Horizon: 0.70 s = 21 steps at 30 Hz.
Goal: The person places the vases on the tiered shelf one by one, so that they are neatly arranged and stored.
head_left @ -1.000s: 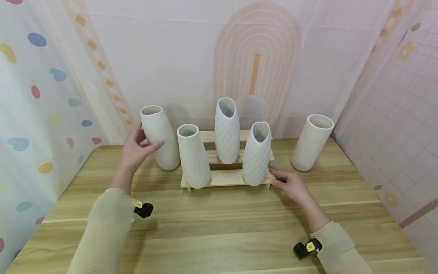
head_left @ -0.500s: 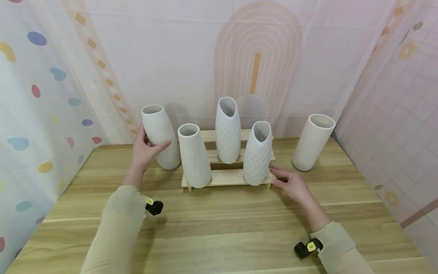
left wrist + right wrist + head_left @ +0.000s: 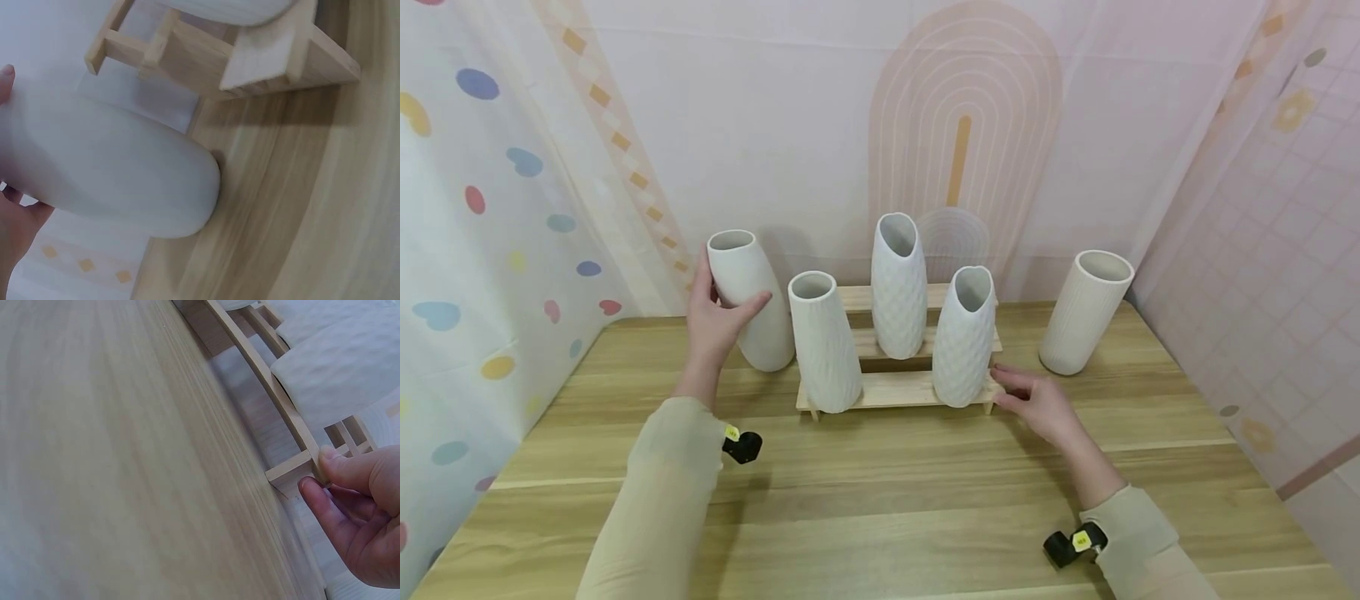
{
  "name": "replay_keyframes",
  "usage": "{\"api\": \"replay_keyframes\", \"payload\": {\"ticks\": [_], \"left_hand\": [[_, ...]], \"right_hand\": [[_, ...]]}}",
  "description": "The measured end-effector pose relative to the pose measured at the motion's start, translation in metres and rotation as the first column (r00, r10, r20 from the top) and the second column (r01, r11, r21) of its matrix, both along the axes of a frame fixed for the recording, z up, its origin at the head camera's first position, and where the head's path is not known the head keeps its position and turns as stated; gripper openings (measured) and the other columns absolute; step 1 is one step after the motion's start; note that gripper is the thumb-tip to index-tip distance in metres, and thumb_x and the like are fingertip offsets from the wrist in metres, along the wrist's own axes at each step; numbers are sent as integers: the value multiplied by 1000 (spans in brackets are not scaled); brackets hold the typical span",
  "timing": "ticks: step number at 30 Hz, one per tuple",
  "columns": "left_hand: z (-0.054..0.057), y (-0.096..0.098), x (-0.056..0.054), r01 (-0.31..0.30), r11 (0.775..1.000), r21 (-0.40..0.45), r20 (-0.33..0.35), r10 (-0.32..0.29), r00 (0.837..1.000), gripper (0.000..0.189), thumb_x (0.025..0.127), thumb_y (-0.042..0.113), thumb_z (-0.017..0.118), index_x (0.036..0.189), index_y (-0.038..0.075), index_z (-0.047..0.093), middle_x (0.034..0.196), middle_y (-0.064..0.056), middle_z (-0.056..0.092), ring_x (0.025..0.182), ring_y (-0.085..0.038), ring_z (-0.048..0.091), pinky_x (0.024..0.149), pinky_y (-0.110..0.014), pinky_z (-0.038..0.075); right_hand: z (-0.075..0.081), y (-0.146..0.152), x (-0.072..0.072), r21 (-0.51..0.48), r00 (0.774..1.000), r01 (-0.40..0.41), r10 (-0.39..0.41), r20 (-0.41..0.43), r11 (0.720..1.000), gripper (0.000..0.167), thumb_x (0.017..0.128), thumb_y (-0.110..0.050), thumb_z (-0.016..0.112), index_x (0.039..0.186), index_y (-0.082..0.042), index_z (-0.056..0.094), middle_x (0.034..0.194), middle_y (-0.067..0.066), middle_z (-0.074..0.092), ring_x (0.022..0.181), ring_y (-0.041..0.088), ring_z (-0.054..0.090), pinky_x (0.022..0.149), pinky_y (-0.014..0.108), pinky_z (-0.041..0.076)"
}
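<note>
At the rack's left side, my left hand point(image 3: 711, 325) grips a smooth white vase point(image 3: 747, 271), thumb across its front and fingers round the far side. The left wrist view shows the lower part of this vase point(image 3: 125, 162) leaning across the picture, its base by the wooden tabletop. My right hand point(image 3: 1041, 408) pinches the right end of a tiered wooden rack point(image 3: 895, 389) between thumb and fingers, plain in the right wrist view at the rack's corner point(image 3: 290, 470). On the rack stand a grooved vase point(image 3: 826, 358) and two dimpled vases, one higher point(image 3: 898, 296), one lower right point(image 3: 961, 358).
A ribbed cream vase point(image 3: 1084, 321) stands on the table point(image 3: 880, 500) right of the rack. Patterned cloth point(image 3: 760, 108) hangs behind the table and at both sides. Each sleeve has a small black camera at the wrist.
My left hand has shifted right and slightly up, closer round the smooth vase, its thumb farther across the front. The vase has barely moved. My right hand stays at the rack's end.
</note>
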<state>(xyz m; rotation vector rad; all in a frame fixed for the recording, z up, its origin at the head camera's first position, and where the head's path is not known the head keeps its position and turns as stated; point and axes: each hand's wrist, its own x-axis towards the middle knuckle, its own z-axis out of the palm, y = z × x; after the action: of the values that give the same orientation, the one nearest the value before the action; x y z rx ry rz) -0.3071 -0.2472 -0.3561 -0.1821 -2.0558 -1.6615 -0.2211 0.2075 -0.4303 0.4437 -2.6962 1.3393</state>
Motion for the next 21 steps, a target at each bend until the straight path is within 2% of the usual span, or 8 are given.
{"api": "replay_keyframes", "payload": {"ticks": [6,14,21], "left_hand": [[2,3,0,-72,997,-39,3,72,997,101,75,12,86,154,37,30,144,3,45,117,-22,47,99,-46,43],[4,11,5,-119,993,-13,-41,118,992,93,72,11,88,149,31,41,138,2,49,119,-19,49,100,-47,43],[1,14,7,-170,985,-13,-91,168,982,87,72,12,87,147,28,45,134,1,51,117,-17,49,99,-41,43]], "right_hand": [[0,-1,1,8,1000,2,-3,6,1000,38,92,-4,70,127,8,62,134,25,56,121,41,56,93,50,50],[1,0,1,9,1000,8,-8,8,1000,38,92,-5,70,127,7,62,134,24,56,121,40,56,93,50,50],[1,0,1,5,1000,8,-8,4,1000,38,91,-4,70,127,7,62,134,24,57,120,40,57,92,49,51]]}}
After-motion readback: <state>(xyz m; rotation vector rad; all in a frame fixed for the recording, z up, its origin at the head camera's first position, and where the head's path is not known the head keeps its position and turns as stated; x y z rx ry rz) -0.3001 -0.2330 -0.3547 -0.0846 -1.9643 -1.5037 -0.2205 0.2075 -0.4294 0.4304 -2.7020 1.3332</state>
